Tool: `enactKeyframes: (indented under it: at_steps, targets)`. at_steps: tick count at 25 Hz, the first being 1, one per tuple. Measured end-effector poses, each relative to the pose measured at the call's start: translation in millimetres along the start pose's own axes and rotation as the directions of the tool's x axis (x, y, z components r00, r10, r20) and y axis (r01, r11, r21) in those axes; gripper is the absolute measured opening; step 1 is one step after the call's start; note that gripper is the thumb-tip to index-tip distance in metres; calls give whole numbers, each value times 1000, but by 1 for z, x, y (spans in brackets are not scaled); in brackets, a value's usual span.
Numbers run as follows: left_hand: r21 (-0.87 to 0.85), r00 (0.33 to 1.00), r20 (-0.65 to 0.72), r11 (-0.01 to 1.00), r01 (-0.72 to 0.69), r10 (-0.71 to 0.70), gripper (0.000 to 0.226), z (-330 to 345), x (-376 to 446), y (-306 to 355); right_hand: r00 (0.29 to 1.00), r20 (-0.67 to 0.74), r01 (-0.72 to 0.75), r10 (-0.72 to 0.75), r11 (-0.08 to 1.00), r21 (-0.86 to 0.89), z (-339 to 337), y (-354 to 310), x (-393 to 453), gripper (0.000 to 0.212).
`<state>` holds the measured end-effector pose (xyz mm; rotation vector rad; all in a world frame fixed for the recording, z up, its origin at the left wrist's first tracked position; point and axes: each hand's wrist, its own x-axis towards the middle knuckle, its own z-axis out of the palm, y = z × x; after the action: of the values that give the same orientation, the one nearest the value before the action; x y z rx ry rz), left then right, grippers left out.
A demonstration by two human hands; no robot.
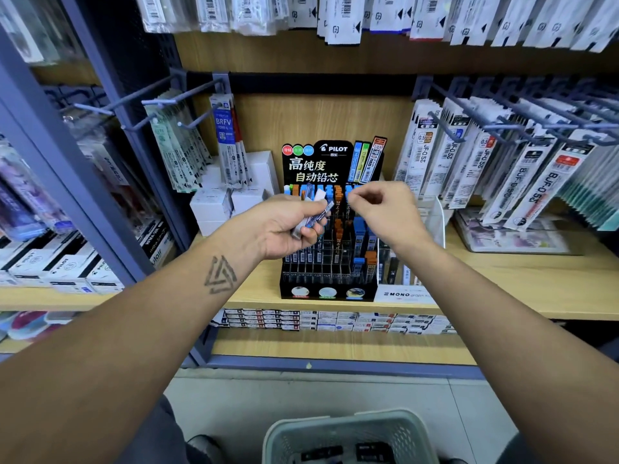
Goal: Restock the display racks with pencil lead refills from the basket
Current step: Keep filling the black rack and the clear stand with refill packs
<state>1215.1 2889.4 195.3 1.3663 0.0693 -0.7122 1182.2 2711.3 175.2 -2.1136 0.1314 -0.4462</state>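
A black tiered display rack (330, 262) with a Pilot header card stands on the wooden shelf, with blue, orange and dark lead refill cases in its slots. My left hand (288, 226) is in front of the rack's upper rows, closed around a few slim lead refill cases (318, 214). My right hand (382, 209) hovers at the rack's top right rows with thumb and fingers pinched together; whether it pinches a case cannot be made out. A pale green plastic basket (348, 433) sits on the floor below, with dark refill packs inside.
Pen refill packs hang on hooks to the left (187, 145) and right (502, 162) of the rack. White boxes (231, 195) stand left of it, a clear Mono holder (402, 283) to its right. Flat boxes are stacked on the shelf below (335, 321).
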Motion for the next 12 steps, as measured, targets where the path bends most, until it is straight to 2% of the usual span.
enactKeyframes:
  at_steps: [1,3,7,12]
  targets:
    - [-2,1000,15,1000,-3,3,12,3,0,-2,993,87,-96,80,976,198,-3,-5,-5,10]
    - [5,999,43,1000,-22,21,8,10,-1,-6,962,237,-219,133,895,388,-8,-9,-14,9]
    - [17,995,73,998,-65,64,6,24,-3,-9,948,271,-284,169,833,475,-22,-4,-18,13]
    - [28,995,100,999,-28,25,16,24,-2,-6,974,166,-217,155,850,480,-30,-2,-14,22]
